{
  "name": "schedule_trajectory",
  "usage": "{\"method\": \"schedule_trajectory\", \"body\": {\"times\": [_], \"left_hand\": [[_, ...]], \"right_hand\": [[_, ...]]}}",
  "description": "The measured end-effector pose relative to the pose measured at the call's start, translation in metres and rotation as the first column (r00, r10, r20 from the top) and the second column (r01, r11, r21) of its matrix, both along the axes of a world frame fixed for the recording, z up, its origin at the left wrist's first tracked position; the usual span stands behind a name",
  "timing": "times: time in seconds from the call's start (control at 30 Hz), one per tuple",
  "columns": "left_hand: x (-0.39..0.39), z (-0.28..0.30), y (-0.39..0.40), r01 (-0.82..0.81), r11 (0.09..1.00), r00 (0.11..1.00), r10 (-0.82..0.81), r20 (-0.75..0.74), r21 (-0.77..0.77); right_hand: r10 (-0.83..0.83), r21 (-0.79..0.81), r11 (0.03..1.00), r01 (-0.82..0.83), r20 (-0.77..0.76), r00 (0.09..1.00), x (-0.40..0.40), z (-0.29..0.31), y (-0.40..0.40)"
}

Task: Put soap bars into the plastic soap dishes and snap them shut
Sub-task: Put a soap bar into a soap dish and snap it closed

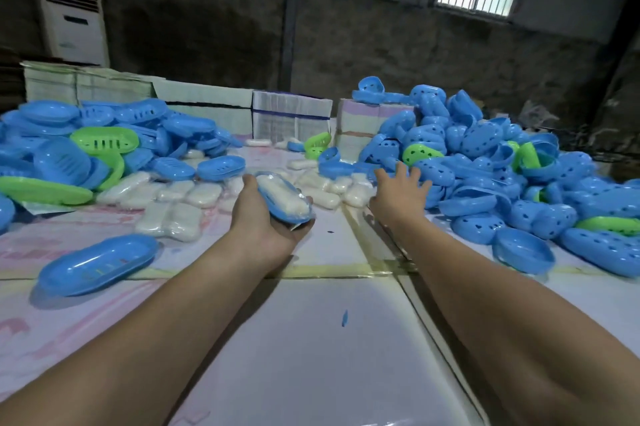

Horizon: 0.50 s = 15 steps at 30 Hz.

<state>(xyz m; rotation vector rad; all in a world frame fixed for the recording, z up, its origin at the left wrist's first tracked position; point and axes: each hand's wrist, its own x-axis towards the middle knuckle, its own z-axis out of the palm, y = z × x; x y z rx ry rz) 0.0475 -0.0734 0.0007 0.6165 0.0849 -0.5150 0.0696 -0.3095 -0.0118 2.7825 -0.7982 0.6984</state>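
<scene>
My left hand (263, 221) holds a blue soap dish base (294, 212) from below, fingers curled round it, and a wrapped white soap bar (282, 195) lies in the dish. My right hand (398, 191) reaches out with fingers spread toward the heap of blue perforated lids (478, 162) on the right; it holds nothing. Wrapped soap bars (173, 211) lie scattered across the middle of the table. A pile of blue and green dish bases (97, 148) sits on the left.
A single blue dish base (97, 264) lies near my left forearm. Another blue piece (523, 250) rests by my right forearm. Stacked cartons (291, 117) line the table's far side, and a white air conditioner (74, 18) stands at the back left.
</scene>
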Motion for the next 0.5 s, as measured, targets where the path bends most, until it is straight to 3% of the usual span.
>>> {"method": "schedule_trajectory", "body": {"times": [0.1, 0.3, 0.5], "left_hand": [[-0.002, 0.001, -0.003, 0.033, 0.999, 0.999, -0.033, -0.012, -0.016], [0.0, 0.003, -0.001, 0.013, 1.0, 1.0, -0.012, -0.005, 0.014], [0.001, 0.005, 0.001, -0.005, 0.999, 1.0, 0.005, -0.005, 0.037]], "right_hand": [[-0.086, -0.192, 0.98, 0.054, -0.162, 0.983, 0.007, -0.004, -0.025], [-0.188, -0.482, 0.876, 0.011, -0.32, 0.929, 0.02, -0.007, -0.05], [-0.241, -0.619, 0.785, -0.01, -0.321, 0.916, 0.017, -0.002, -0.058]]}}
